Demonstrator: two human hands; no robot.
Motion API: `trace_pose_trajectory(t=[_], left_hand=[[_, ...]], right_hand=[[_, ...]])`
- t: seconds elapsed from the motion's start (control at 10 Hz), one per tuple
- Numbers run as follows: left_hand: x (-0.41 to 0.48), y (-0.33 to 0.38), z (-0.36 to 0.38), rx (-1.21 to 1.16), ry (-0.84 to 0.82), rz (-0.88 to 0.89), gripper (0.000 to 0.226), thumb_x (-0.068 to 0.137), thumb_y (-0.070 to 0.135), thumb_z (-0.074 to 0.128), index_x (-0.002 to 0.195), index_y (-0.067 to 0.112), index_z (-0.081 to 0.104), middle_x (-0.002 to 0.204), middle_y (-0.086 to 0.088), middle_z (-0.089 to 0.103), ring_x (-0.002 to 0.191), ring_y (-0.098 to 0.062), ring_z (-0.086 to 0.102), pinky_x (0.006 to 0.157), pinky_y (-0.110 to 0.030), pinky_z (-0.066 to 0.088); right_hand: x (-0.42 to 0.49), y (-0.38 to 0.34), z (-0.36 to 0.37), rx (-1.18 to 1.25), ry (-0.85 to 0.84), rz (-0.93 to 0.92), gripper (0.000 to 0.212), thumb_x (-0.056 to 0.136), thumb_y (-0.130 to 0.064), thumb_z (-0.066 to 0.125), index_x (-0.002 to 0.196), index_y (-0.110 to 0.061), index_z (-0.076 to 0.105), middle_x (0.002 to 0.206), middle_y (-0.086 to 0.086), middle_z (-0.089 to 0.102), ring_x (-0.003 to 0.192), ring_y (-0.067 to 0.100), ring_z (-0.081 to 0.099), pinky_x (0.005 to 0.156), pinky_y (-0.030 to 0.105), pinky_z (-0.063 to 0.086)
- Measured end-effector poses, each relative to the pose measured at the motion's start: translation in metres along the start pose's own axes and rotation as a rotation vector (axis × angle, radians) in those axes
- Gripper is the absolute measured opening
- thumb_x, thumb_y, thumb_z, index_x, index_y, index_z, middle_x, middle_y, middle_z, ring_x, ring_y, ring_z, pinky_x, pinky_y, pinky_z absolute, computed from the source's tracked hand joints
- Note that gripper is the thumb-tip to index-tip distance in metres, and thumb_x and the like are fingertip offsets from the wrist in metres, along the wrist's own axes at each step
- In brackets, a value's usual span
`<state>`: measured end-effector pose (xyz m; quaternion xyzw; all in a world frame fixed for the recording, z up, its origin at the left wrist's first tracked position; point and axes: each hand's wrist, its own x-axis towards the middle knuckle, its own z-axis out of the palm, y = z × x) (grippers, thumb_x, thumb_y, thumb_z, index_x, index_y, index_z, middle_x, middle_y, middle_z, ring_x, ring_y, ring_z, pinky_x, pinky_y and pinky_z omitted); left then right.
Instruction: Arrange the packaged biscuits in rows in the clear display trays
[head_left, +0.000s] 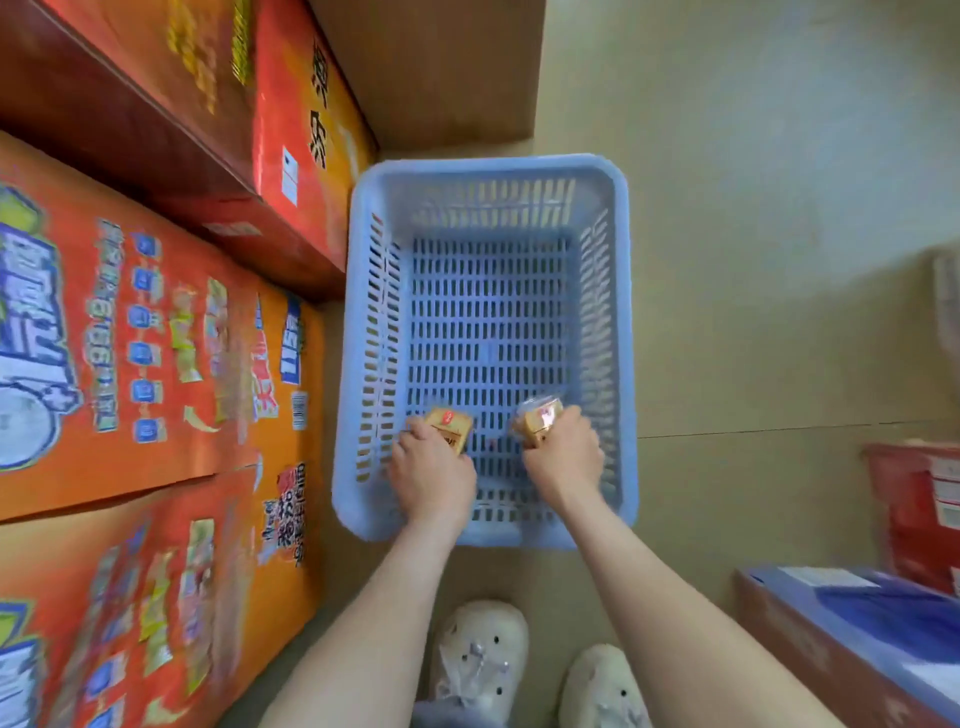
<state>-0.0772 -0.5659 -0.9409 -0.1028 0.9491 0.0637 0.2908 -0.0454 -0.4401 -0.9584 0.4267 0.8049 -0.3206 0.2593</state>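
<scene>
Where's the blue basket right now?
Head view, centre: the blue basket sits on the floor right of the orange cartons, just ahead of the white shoes. The left hand and right hand reach into its near end, each gripping a biscuit packet.

The pale beige floor (727, 260) carries a light blue slotted basket (488, 166) in the middle of the frame, and a brown cardboard sheet (441, 67) lies just beyond it at the top. Along the left side stand large orange printed cartons (130, 338), with red-orange cartons (301, 130) in the upper left that almost touch the left wall of the basket. In the lower right is a box with a blue top (857, 623), above it at the right edge a blurred red container (914, 509), and at the bottom centre two white clogs (480, 654) stand on the floor.
</scene>
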Motion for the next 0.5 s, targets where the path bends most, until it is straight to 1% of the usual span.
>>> trace_pose_trajectory(t=[0.1, 0.2, 0.3, 0.4, 0.5], left_hand=[[0.026, 0.006, 0.03, 0.004, -0.039, -0.033, 0.084, 0.089, 0.037, 0.067, 0.147, 0.002, 0.017, 0.148, -0.02, 0.036, 0.135, -0.034, 0.036, 0.109, -0.045, 0.032], [0.018, 0.009, 0.039, 0.054, -0.238, 0.028, 0.105, 0.088, 0.055, 0.061, 0.153, 0.012, -0.009, 0.161, -0.018, 0.003, 0.148, -0.035, 0.007, 0.116, -0.059, 0.01], [-0.005, 0.009, 0.025, 0.099, -0.294, 0.078, 0.097, 0.094, 0.056, 0.049, 0.153, 0.018, -0.018, 0.162, -0.012, -0.018, 0.15, -0.031, -0.011, 0.116, -0.06, -0.005], [-0.042, 0.016, -0.017, 0.047, -0.249, 0.091, 0.083, 0.098, 0.039, 0.051, 0.155, 0.019, -0.006, 0.163, -0.013, -0.008, 0.15, -0.031, 0.001, 0.12, -0.054, 0.004], [-0.092, 0.019, -0.068, 0.026, -0.266, 0.195, 0.068, 0.098, 0.027, 0.052, 0.153, 0.016, 0.014, 0.161, -0.014, 0.007, 0.145, -0.035, 0.019, 0.117, -0.046, 0.021]], right_hand=[[0.023, 0.001, 0.029, -0.001, -0.016, 0.033, 0.063, 0.081, -0.014, 0.069, 0.131, -0.006, 0.033, 0.137, 0.016, 0.043, 0.13, 0.035, 0.038, 0.103, 0.046, 0.038], [0.016, 0.002, 0.038, -0.101, -0.029, 0.002, 0.096, 0.082, -0.029, 0.072, 0.15, -0.008, 0.009, 0.154, 0.015, 0.022, 0.141, 0.034, 0.022, 0.113, 0.047, 0.023], [-0.009, -0.003, 0.023, -0.061, -0.015, -0.015, 0.097, 0.086, -0.03, 0.067, 0.154, -0.012, 0.0, 0.16, 0.012, 0.008, 0.146, 0.03, 0.011, 0.116, 0.046, 0.014], [-0.056, -0.01, -0.008, 0.033, -0.026, -0.038, 0.08, 0.086, -0.021, 0.062, 0.151, -0.01, 0.016, 0.154, 0.013, 0.023, 0.14, 0.031, 0.021, 0.112, 0.043, 0.022], [-0.114, -0.012, -0.048, 0.105, -0.124, 0.005, 0.055, 0.089, -0.017, 0.058, 0.136, -0.002, 0.034, 0.142, 0.017, 0.038, 0.135, 0.032, 0.03, 0.108, 0.04, 0.026]])
